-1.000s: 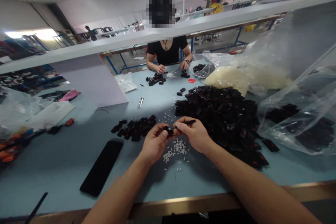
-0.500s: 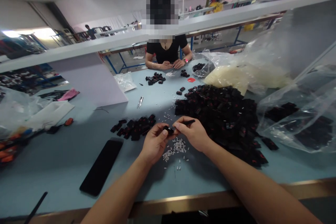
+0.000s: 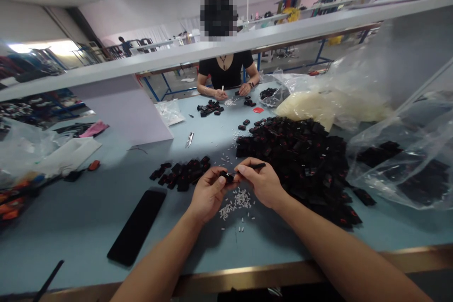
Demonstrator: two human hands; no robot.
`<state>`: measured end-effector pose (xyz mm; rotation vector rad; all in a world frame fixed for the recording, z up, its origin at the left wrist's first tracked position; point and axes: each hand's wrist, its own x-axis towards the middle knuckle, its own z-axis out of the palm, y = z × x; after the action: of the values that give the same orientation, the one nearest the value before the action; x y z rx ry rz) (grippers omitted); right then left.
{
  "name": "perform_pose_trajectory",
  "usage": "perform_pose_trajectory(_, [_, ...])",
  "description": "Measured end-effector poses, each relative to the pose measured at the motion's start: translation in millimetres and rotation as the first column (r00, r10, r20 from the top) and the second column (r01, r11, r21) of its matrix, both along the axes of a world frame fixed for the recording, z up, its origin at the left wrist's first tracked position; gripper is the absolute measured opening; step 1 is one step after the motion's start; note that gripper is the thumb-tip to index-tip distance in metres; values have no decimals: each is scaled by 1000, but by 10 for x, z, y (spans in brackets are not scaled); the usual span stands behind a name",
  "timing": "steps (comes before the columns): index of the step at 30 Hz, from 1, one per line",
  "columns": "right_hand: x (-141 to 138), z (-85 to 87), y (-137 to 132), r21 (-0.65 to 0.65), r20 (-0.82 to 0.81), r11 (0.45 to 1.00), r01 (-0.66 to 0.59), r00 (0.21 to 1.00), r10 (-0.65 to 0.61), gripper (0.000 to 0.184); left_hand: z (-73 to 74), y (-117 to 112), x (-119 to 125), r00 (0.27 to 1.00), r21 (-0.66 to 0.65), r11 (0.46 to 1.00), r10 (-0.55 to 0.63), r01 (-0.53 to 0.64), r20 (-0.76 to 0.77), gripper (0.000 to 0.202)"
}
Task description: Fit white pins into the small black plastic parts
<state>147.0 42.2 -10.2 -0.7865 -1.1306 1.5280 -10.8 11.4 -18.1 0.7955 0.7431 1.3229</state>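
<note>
Between the thumb and fingers of my left hand is a small black plastic piece with a pale spot on it. My right hand is closed on a thin black pen-like tool, its back end sticking out above the hand. The tool's front end is hidden by my fingers, right beside the black piece. Below both hands lies a scatter of tiny white tubular bits. A small group of black pieces lies left of my left hand, and a large heap of them rises beyond my right hand.
A black phone lies to the left. Metal thread snips lie further back. Clear plastic bags stand at the right. A white partition panel rises at left. Across the table, a person in a black top works over similar pieces.
My hands stay almost in place at the black piece. Across the table, the other person's hands have moved apart, one now holding a white stick-like thing upright. The view has tilted slightly.
</note>
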Motion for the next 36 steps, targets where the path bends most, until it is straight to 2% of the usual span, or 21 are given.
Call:
perform_pose_trajectory(11, [-16, -12, -13, -32, -44, 999, 2, 999, -3, 18, -11, 4, 3, 1000, 29, 999, -20, 20, 5, 22])
perform_pose_trajectory(26, [4, 57, -7, 64, 149, 998, 15, 989, -25, 18, -33, 5, 8, 999, 14, 999, -38, 38, -26, 22])
perform_pose_trajectory(36, [4, 49, -13, 187, 272, 982, 7, 960, -59, 13, -31, 7, 20, 1000, -11, 1000, -15, 15, -3, 21])
